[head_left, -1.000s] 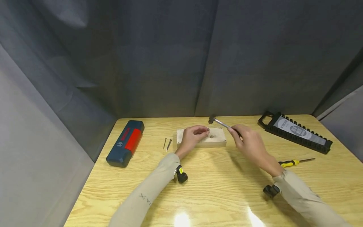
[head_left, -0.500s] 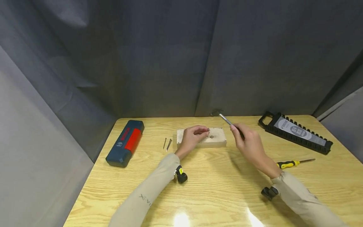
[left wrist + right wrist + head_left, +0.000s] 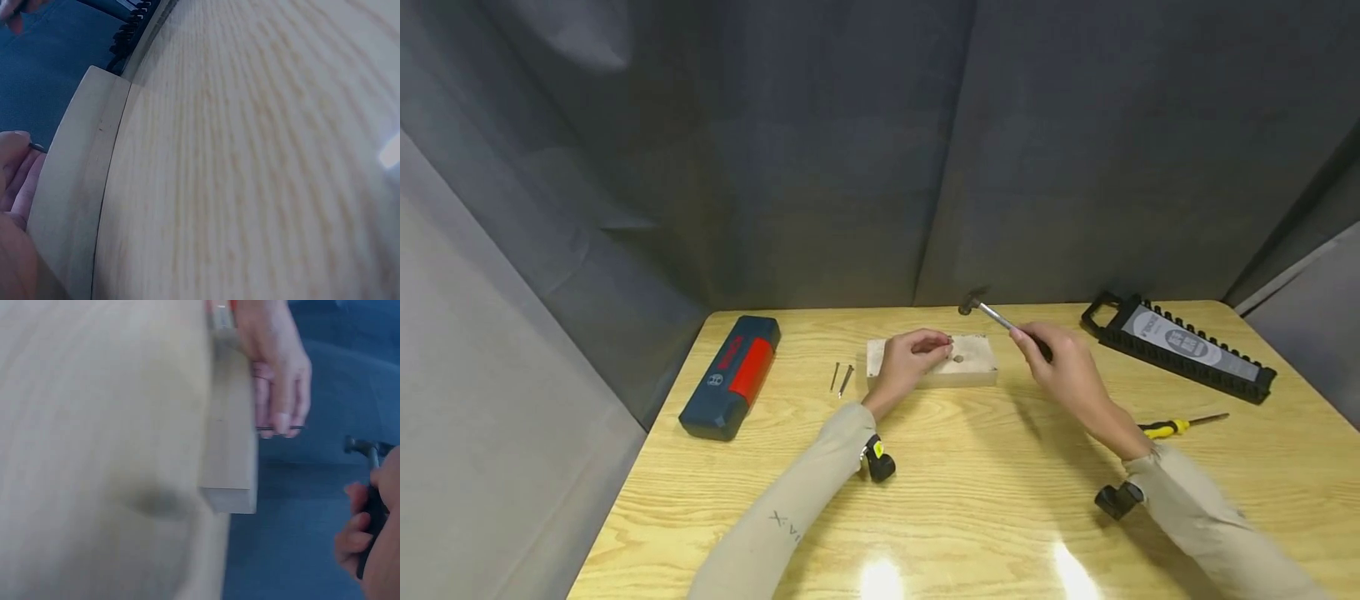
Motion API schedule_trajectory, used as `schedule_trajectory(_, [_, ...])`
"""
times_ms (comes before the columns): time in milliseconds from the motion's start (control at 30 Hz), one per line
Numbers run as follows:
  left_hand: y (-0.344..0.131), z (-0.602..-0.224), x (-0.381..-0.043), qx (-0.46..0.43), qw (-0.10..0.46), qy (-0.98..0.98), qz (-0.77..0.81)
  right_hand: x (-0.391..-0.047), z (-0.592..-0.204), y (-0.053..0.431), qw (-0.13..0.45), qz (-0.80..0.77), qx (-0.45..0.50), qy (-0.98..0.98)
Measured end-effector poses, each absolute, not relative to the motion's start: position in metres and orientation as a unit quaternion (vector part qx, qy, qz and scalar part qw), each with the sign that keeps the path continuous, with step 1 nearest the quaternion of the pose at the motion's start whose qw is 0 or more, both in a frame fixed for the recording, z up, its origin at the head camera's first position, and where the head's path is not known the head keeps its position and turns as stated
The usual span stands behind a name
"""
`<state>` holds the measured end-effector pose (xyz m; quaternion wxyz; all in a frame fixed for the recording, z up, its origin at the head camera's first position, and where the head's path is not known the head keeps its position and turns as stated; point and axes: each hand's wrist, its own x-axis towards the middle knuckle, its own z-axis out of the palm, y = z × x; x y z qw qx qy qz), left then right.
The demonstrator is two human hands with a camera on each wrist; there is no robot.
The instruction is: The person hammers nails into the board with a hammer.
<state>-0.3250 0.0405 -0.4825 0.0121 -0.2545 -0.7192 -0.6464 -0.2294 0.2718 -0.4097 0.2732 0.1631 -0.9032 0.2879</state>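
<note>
My left hand (image 3: 908, 364) rests at a pale wooden block (image 3: 976, 354) on the table and pinches a nail. In the right wrist view, that thin dark nail (image 3: 299, 427) stands out from the block's top face between thumb and fingers. My right hand (image 3: 1071, 371) grips a small claw hammer (image 3: 994, 315) by its dark handle. The hammer's head hangs above and behind the block, apart from the nail. Two loose nails (image 3: 846, 381) lie on the table left of the block.
A dark blue and red Bosch case (image 3: 730, 377) lies at the left. On the right are a black wrench rack (image 3: 1180, 346) and a yellow-black screwdriver (image 3: 1172, 427), partly behind my right wrist. A dark curtain (image 3: 820, 167) hangs behind the wooden table (image 3: 955, 500).
The hammer rose away from the nail and moved slightly right, then its head dipped a little again. My left hand stays in place on the nail.
</note>
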Motion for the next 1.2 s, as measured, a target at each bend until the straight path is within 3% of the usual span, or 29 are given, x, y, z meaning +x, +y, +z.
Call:
schedule_trajectory(167, [0.041,-0.482,-0.325,-0.249,0.007,-0.718,-0.649,-0.230,-0.412,0.270,0.211,0.305,0.170,-0.913])
schedule_trajectory(333, [0.041,-0.479,-0.324,-0.255,0.006,-0.720,-0.646,-0.233,-0.402,0.271,0.246,0.369,0.164,-0.881])
schedule_trajectory(533, [0.040,-0.477,-0.323,-0.251,0.008,-0.724,-0.642,-0.235,-0.408,0.271,0.222,0.307,0.182,-0.908])
schedule_trajectory(733, [0.038,-0.479,-0.323,-0.252,0.004,-0.722,-0.645,-0.232,-0.405,0.268,0.318,0.334,0.201,-0.864])
schedule_trajectory(933, [0.037,-0.481,-0.322,-0.254,0.010,-0.724,-0.641,-0.229,-0.424,0.264,0.282,0.275,0.201,-0.897])
schedule_trajectory(1200, [0.039,-0.478,-0.325,-0.264,0.006,-0.721,-0.641,-0.226,-0.414,0.267,0.282,0.309,0.167,-0.893])
